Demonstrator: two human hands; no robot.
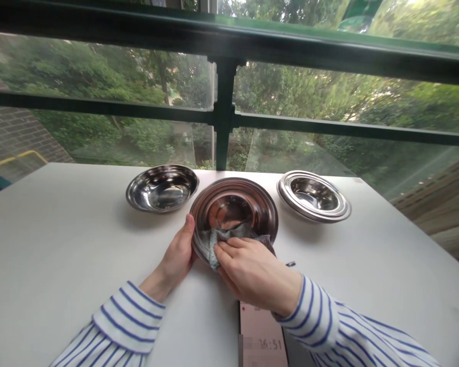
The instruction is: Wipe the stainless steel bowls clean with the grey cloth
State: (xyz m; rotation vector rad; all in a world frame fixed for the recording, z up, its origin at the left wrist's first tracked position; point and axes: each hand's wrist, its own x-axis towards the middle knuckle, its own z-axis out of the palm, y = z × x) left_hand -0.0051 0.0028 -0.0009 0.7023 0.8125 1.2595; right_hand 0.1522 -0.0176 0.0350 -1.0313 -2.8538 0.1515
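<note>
The steel bowl (233,204) sits in the middle of the white worktop (57,229), close to the person and between two other bowls. It is tipped up toward the person, so its shiny inside shows. A gray cloth (225,237) lies against the inside of the bowl, near the low edge. The left hand (178,250) grips the bowl's edge, with the thumb up on the rim and the fingers out of sight behind it. The right hand (252,267) is closed over the cloth, with its fingers (233,250) curled and pressing the cloth onto the bowl. Both hands wear long striped sleeves, blue on white, and the left sleeve (124,321) and right sleeve (329,321) rest near the front of the worktop. To the left of the middle bowl sits a round steel dish (162,188), and to the right sits a steel dish with a wide ridged rim (313,196). Both lie flat and apart from the middle bowl. A pale pink timer screen (262,334) lies at the front edge, under the right arm, and shows 36:51, with part of it blurred. Past the worktop, a dark green window frame (224,117) stands before leafy trees (99,66) and a brick wall (11,122)
</note>
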